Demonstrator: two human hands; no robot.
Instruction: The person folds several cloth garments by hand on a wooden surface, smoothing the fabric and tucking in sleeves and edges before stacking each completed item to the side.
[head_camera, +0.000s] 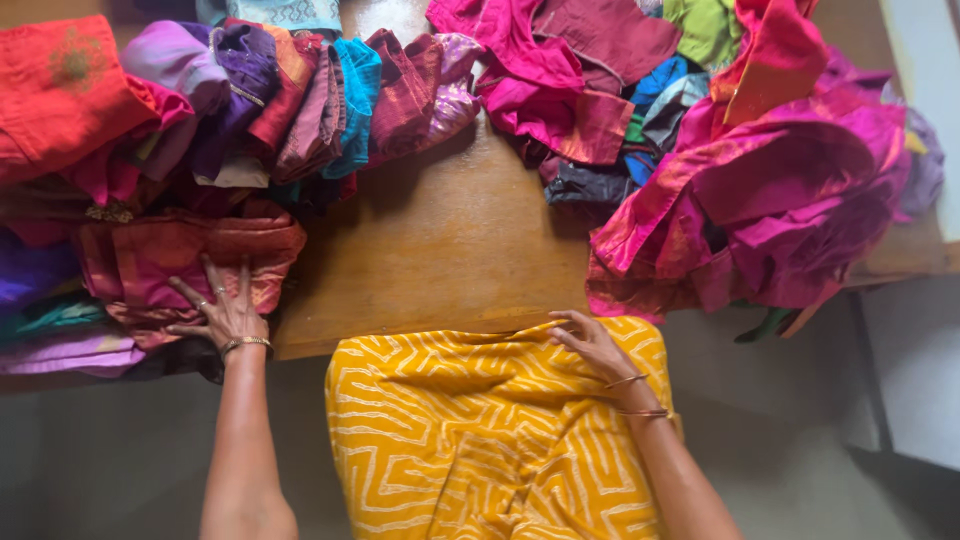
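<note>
Hands first: left hand (225, 312), fingers spread flat, pressing down on a folded red-and-pink garment (190, 255) at the surface's near-left edge; it grips nothing. Right hand (590, 340), fingers loosely curled, rests at the surface edge against the person's yellow patterned clothing (490, 430), closed on nothing. Wooden surface (440, 240), bare in the middle. At 10 o'clock, a row of folded garments (300, 95) in purple, teal and maroon. At 2 o'clock, a loose magenta fabric heap (780, 190).
</note>
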